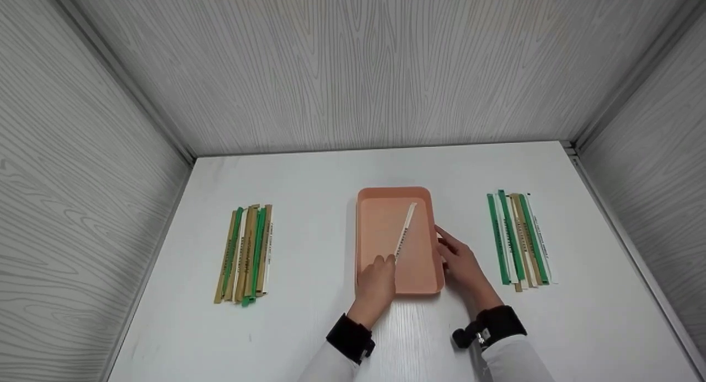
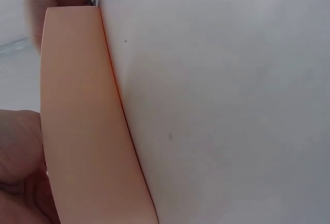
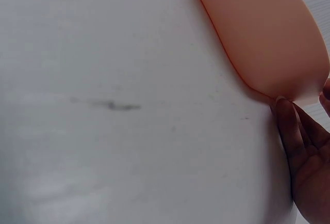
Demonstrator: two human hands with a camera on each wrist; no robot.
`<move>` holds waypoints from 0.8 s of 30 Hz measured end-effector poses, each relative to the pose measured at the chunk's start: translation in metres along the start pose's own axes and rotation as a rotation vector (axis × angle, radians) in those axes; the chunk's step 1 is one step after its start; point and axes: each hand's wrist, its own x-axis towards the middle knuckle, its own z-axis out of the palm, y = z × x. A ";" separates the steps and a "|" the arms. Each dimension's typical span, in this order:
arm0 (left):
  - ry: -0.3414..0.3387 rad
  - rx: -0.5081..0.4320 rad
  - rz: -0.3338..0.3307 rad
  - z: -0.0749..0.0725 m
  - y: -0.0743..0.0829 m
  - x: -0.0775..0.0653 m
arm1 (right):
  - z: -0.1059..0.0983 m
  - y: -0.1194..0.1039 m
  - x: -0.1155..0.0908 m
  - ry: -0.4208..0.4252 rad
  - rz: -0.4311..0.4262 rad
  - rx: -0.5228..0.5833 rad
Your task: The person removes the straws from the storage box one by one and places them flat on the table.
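A shallow pink tray (image 1: pixel 419 283) lies on the white table with a slim white paper-wrapped stick (image 1: pixel 406 227), printed with dark lettering, slanting inside it. My left hand (image 1: pixel 376 283) reaches over the tray's near left part and pinches the lower end of this stick, hiding that end. At the tray's right side, my right hand (image 1: pixel 463 266) holds the edge. The right wrist view shows fingertips (image 3: pixel 284 112) at the foot of the tray's outer wall, with another digit up by the rim. The left wrist view shows mostly the tray's outer side (image 2: pixel 87 116).
To the left lies a row of brown, green and white wrapped sticks (image 1: pixel 242 255). A similar row (image 1: pixel 518 241) lies to the right, beyond my right hand. Grey wood-grain panels (image 1: pixel 353 68) enclose the table at the back and both sides.
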 end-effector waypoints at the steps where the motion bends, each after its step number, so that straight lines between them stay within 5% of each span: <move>1: -0.008 -0.001 -0.003 0.000 0.000 0.001 | 0.000 0.000 0.000 -0.003 0.001 -0.003; 12: -0.034 -0.058 -0.030 -0.003 -0.002 0.004 | -0.001 0.001 0.000 -0.011 -0.025 0.011; 24: 0.048 -0.164 -0.037 -0.019 -0.006 0.003 | -0.001 0.000 0.000 -0.008 -0.012 0.046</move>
